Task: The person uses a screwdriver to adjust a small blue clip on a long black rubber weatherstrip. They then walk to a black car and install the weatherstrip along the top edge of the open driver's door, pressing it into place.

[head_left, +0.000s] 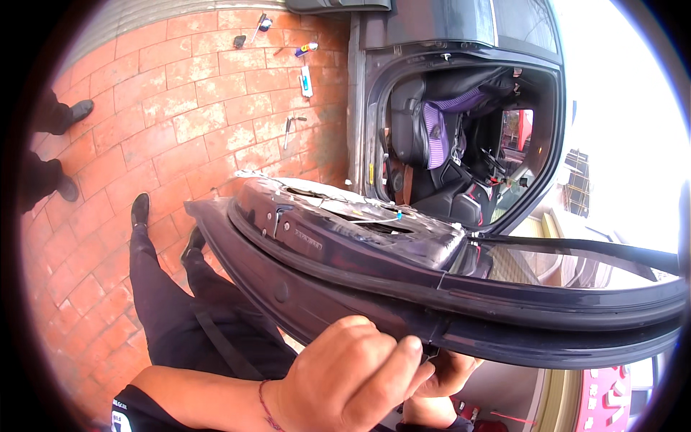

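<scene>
An opened dark car door [309, 277] stretches across the view, its inner panel off and the bare frame [345, 209] showing a pale film and wires. My left hand [353, 374], a thin cord round its wrist, is curled closed against the door's outer edge by the base of the window frame. Behind it, partly hidden, my right hand [450, 371] has its fingers bent at the same spot. Between the two hands a small dark piece [430, 353] barely shows. What either hand grips is hidden by the fingers.
Beyond the door is the car's cabin with a black and purple seat [435, 133]. On the red brick paving [194, 93] lie a blue and white tube [306, 81], a small spray can [306, 50] and a T-handled tool [289, 131]. Another person's shoes [81, 111] stand at left.
</scene>
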Tool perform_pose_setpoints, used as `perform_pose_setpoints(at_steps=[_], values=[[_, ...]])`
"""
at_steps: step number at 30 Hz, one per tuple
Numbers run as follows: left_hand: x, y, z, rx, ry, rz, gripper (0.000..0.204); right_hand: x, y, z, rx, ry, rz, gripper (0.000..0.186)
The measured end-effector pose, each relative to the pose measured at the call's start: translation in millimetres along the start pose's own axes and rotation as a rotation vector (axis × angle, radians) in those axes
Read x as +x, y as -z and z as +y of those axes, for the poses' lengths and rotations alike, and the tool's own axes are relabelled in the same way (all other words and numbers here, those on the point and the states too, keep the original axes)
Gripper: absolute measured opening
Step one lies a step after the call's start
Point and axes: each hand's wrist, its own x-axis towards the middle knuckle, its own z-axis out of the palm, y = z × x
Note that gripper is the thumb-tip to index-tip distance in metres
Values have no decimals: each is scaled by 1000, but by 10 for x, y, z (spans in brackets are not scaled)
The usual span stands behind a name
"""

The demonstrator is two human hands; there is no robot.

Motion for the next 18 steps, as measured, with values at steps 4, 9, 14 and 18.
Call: perform_pose_setpoints(at_steps=[4, 9, 14, 18], values=[[-14, -32, -39, -96, -45, 31, 44, 40, 43, -80, 10, 10, 8, 34], [-12, -62, -133, -210, 21, 6, 41, -511, 162, 275, 311, -263, 130, 33], [-70, -217, -134, -236, 13, 136, 44, -142, 413, 101, 186, -153, 21, 33], [-39, -241, -143, -288, -4, 199, 43, 34, 539, 7, 119, -104, -22, 32]])
